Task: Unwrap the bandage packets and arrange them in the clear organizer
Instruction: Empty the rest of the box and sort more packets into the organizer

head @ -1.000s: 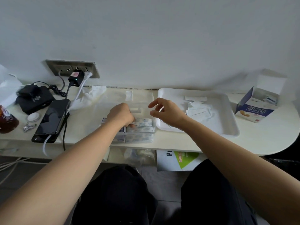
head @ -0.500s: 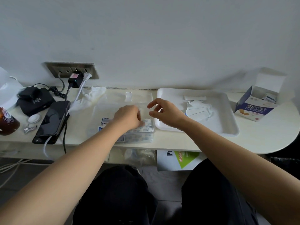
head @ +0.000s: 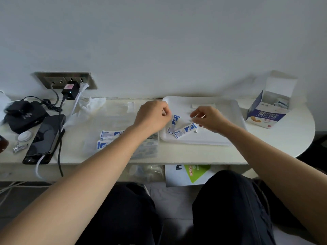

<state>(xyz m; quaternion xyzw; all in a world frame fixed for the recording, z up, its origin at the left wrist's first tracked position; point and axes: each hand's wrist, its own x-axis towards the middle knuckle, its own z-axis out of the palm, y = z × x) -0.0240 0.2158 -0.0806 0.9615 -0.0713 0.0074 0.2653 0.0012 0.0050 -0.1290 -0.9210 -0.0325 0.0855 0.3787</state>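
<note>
**A:** Status of the unwrapping?

**B:** Mid-step, by my reading. My left hand (head: 152, 117) is curled, its fingertips pinching one blue-and-white wrapper strip (head: 173, 123). My right hand (head: 208, 119) appears to pinch the second strip (head: 185, 132), with its other fingers loosely bent. Both strips hang over the white tray (head: 230, 106). I cannot tell whether the bandage itself is free.

**A:** And the organizer?

**B:** The clear organizer (head: 150, 149) sits just left of the tray, partly under my left forearm. Wrapped packets (head: 109, 134) lie toward its left side; I cannot tell if they are inside or beside it. The open box (head: 267, 112), far right, holds more, so I judge that most of the work remains.
</note>
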